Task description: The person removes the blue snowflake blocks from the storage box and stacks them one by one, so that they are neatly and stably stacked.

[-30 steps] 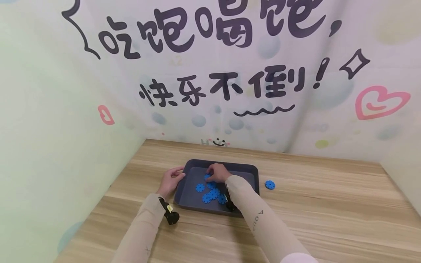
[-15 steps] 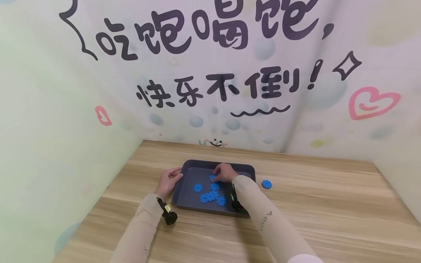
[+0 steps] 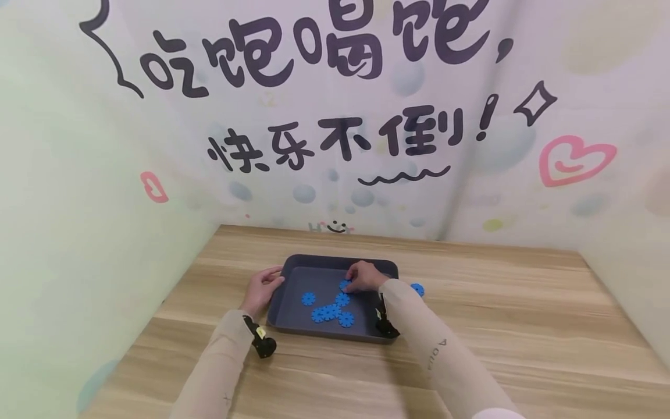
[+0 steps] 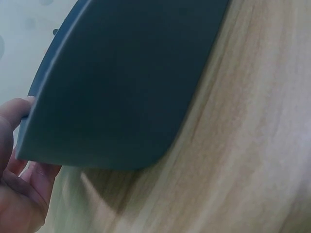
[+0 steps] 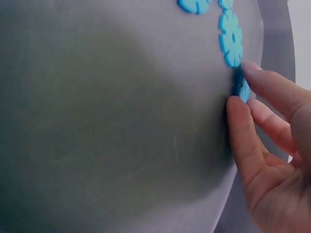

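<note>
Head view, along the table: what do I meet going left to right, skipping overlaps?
Left hand, leftmost blue notched disc in the dark gray tray, right hand, blue notched disc outside the tray.

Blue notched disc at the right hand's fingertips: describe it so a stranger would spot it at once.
On the wood-grain table sits a dark grey rectangular tray. In its far half, the person's bare right hand pinches a round blue notched disc. Unlike the tray's other blue discs, it alone is held.

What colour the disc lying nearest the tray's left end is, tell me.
Blue; the disc shows best in the head view.
</note>
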Motion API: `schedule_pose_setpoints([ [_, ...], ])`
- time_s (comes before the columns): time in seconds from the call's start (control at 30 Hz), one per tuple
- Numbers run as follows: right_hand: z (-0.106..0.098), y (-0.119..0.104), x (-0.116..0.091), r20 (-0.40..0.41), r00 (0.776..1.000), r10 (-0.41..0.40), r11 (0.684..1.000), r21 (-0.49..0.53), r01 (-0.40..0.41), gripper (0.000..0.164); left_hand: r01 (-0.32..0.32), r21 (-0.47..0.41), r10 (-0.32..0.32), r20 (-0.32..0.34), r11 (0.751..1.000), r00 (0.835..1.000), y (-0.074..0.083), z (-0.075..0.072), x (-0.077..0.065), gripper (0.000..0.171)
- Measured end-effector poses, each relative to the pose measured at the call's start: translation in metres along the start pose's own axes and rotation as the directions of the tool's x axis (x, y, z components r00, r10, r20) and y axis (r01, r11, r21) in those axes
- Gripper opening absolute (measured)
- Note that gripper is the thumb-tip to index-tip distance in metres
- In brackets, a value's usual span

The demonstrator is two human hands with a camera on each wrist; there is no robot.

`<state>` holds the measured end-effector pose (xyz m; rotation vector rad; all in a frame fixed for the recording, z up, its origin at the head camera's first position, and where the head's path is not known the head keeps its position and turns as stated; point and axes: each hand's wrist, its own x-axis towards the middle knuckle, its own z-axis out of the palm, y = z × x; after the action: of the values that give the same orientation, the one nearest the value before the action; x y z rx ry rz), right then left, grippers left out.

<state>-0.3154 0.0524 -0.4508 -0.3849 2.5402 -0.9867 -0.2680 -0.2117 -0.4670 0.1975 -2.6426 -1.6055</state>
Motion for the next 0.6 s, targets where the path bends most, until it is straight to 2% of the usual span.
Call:
schedule_pose_setpoints([
  [0.33,-0.0039,0.0045,-0.0046,0.073,0.995,-0.065,0.998,-0.003,0.065,0.037,-0.011,0.006,0.011,-0.009,1.000,1.000,0.0012,-0.0007,-0.0003,0.033],
  [0.6,-0.0037,0.0084,-0.0032,0.065,0.994,-0.093,0.996,-0.001,0.093,0.033,-0.007,0.012,0.007,0.002,1.000,1.000,0.0005,-0.0013,0.0013,0.033],
])
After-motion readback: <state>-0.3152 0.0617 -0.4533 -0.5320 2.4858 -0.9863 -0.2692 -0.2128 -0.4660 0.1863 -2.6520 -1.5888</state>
